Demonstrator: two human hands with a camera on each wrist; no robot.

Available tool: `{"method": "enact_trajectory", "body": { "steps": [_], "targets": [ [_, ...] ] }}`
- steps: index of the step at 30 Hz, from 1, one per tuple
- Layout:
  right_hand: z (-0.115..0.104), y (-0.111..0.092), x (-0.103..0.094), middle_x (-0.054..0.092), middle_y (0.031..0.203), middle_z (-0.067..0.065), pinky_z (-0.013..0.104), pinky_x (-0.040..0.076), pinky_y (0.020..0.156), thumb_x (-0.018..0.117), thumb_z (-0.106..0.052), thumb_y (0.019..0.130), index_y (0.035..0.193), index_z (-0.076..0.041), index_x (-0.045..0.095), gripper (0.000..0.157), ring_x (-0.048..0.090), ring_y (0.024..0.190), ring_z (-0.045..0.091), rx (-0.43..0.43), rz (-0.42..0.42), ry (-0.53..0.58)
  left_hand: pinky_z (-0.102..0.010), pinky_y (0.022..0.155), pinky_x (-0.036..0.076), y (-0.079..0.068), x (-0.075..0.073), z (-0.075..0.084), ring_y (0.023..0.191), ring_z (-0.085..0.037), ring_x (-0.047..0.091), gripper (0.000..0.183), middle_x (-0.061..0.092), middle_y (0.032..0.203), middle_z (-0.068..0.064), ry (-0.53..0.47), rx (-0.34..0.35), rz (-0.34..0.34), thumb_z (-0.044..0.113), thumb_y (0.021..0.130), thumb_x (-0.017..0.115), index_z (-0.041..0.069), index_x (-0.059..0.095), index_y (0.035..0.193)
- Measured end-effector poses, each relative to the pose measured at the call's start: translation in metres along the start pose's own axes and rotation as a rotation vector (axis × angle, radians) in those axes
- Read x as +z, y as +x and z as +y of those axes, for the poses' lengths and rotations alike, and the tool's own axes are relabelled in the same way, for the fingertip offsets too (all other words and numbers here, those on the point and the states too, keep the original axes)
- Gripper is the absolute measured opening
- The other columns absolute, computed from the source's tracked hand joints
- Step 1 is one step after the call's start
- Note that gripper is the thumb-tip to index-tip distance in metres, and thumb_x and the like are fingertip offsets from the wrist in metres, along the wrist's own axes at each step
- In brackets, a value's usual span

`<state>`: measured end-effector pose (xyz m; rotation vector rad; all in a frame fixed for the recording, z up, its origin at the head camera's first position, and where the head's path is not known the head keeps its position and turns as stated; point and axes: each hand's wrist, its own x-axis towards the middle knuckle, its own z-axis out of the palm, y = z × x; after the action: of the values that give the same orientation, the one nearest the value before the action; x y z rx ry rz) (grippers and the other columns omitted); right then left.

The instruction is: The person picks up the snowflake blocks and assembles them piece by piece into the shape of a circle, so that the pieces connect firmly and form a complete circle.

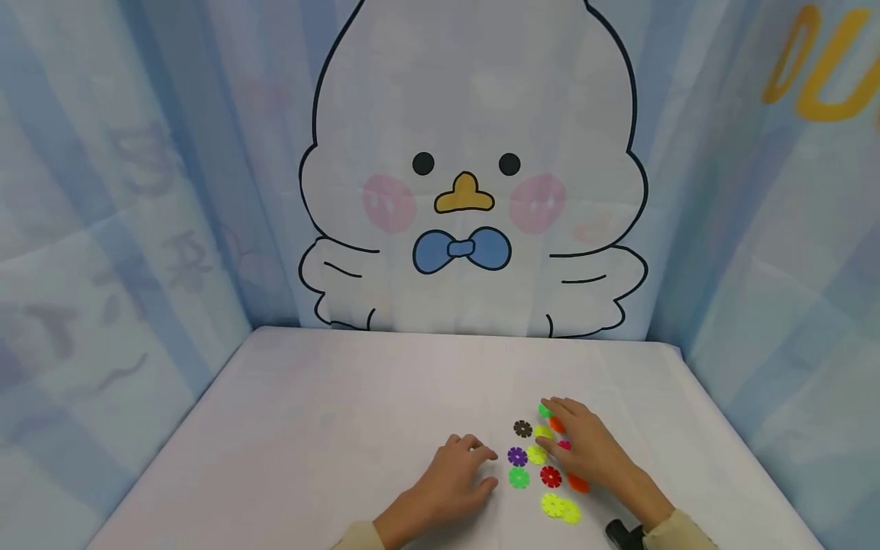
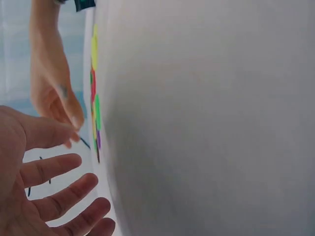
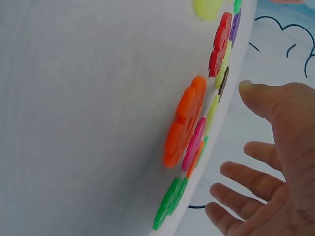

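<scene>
Several flat, notched, flower-shaped plastic discs lie on the white table. My right hand (image 1: 590, 447) hovers over the right part of the group with its fingers extended, holding nothing. Partly covered by it are an orange disc (image 3: 184, 123), a pink disc (image 3: 194, 143) and green discs (image 3: 170, 201). My left hand (image 1: 450, 481) is left of the group, fingers spread and slightly bent, with nothing in it. Nearest to that hand are a purple disc (image 1: 518, 457) and a green disc (image 1: 519, 478). A brown disc (image 1: 522, 428) lies farther back, a red disc (image 1: 551, 477) between the hands.
Two overlapping yellow discs (image 1: 560, 508) lie toward the front of the table (image 1: 309, 412). A black object (image 1: 622, 535) shows at the right wrist. Printed curtains (image 1: 103, 229) enclose the left, right and back, the rear one bearing a cartoon bird.
</scene>
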<state>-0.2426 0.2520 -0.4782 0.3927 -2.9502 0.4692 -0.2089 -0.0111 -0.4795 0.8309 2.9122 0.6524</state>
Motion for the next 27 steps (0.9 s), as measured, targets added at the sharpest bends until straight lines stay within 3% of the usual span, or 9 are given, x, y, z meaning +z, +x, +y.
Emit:
{"method": "enact_trajectory", "body": {
  "steps": [3,9,17,27],
  "targets": [
    [-0.003,0.001,0.002,0.062,0.146,0.021,0.065,0.05,0.111,0.082,-0.032,0.092,0.148,-0.006,0.059,0.066,0.058,0.136,0.044,-0.021,0.03,0.005,-0.024,0.083,0.051,0.006,0.004,0.006,0.096,-0.007,0.058,0.025,0.072,0.109,0.003,-0.084,0.026,0.014,0.029,0.096,0.077,0.017,0.078,0.118],
    [-0.009,0.003,0.008,0.07,0.133,0.015,0.061,0.054,0.105,0.083,-0.029,0.091,0.139,-0.005,0.066,0.056,0.063,0.124,0.036,-0.088,0.091,-0.044,-0.021,0.076,0.05,0.014,0.012,0.011,0.086,-0.003,0.059,0.02,0.073,0.097,0.002,-0.3,-0.031,0.02,0.018,0.093,0.078,0.01,0.08,0.111],
    [-0.012,0.01,0.009,0.071,0.119,0.011,0.055,0.056,0.101,0.083,-0.028,0.092,0.126,-0.007,0.075,0.041,0.063,0.112,0.03,-0.045,0.046,-0.026,-0.02,0.07,0.048,0.025,0.018,0.018,0.074,-0.002,0.053,0.017,0.069,0.084,0.005,-0.313,-0.101,0.035,0.021,0.09,0.082,0.009,0.08,0.102],
    [-0.015,0.019,0.014,0.069,0.111,0.008,0.051,0.055,0.096,0.082,-0.027,0.093,0.12,-0.008,0.077,0.033,0.061,0.106,0.028,-0.063,0.039,-0.017,-0.022,0.065,0.042,0.03,0.022,0.023,0.072,-0.008,0.049,0.022,0.062,0.079,0.004,-0.342,-0.181,0.032,0.027,0.087,0.086,0.007,0.081,0.098]
  ]
}}
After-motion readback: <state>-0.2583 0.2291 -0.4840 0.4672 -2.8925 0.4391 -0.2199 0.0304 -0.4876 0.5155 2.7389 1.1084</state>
